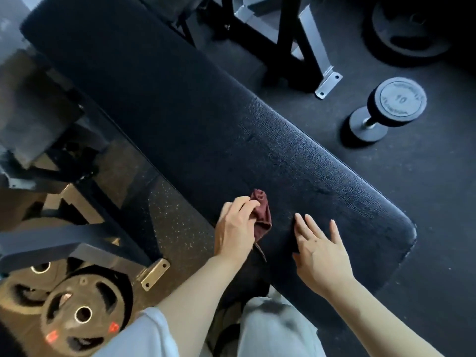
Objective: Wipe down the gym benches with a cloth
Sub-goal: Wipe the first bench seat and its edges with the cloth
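Observation:
A long black padded gym bench (180, 119) runs from the upper left to the lower right of the head view. Near its close end, my left hand (235, 228) grips a small dark red cloth (262, 215), bunched and hanging from the fingers at the bench's left edge. My right hand (319, 248) is open just to the right of the cloth, fingers straight and spread over the pad; whether it touches the pad is unclear. My pale trouser legs show at the bottom.
A black 10 dumbbell (386, 109) stands on the dark floor right of the bench. Weight plates (82, 315) lie at the lower left beside a metal frame foot (152, 274). A rack's legs (316, 60) and another plate (409, 24) are behind the bench.

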Motion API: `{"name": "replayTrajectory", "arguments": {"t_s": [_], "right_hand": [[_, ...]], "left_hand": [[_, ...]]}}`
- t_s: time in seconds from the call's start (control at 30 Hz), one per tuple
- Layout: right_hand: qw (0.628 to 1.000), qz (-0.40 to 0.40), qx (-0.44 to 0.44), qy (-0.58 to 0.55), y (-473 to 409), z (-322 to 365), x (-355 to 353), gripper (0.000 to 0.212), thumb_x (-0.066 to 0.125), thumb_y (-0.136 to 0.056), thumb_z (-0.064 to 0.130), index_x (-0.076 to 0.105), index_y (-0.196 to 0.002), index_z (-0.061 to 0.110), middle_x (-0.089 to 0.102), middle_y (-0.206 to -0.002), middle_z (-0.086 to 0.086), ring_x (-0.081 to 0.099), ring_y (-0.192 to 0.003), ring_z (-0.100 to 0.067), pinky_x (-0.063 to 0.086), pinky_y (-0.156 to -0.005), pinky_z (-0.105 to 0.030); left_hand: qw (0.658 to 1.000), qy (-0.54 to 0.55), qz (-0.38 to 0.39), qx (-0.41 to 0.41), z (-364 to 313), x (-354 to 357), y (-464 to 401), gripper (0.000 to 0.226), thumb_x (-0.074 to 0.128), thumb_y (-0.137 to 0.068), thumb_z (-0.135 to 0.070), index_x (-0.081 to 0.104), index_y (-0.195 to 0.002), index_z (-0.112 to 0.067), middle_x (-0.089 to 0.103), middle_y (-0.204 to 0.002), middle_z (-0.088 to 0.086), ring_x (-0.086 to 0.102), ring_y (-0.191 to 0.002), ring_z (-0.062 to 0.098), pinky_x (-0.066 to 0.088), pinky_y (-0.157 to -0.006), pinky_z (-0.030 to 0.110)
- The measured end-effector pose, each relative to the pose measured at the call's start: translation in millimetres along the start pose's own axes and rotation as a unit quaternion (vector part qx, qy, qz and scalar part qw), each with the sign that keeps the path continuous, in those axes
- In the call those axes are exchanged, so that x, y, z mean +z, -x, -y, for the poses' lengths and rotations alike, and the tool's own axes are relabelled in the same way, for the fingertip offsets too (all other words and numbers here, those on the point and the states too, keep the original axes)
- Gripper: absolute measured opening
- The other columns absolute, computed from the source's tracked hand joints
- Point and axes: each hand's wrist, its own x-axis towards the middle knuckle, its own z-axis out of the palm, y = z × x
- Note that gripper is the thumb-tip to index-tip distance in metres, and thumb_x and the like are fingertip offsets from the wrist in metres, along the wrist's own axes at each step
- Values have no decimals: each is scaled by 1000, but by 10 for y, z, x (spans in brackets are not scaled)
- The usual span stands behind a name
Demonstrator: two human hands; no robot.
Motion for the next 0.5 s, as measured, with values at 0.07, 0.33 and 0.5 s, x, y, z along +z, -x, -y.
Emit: {"name": "replayTrajectory", "arguments": {"t_s": [0.07, 0.33, 0.5], "right_hand": [[998, -55, 36, -7, -62, 137, 19, 63, 85, -56, 34, 70, -111, 5, 65, -124, -8, 61, -116, -26, 35, -102, -62], [960, -251, 112, -48, -214, 581, 466, 44, 48, -90, 33, 66, -120, 7, 60, -131, -12, 59, -115, -31, 49, -97, -48], [939, -324, 116, -17, -225, 551, 684, 48, 40, -94, 42, 62, -128, 17, 58, -136, -3, 55, -122, -24, 47, -100, -44]], "left_hand": [[998, 3, -10, 58, 194, 27, -111, 37, 77, -72, 0, 69, -106, -14, 65, -110, -1, 59, -90, 21, 53, -80, 33], [958, 48, -82, 272, 551, 254, -297, 28, 57, -80, -12, 72, -104, -15, 68, -111, -4, 59, -85, 22, 45, -81, 27], [932, 69, -81, 346, 732, 355, -421, 32, 51, -81, -20, 70, -107, -18, 66, -116, -5, 56, -90, 20, 44, -86, 27]]}}
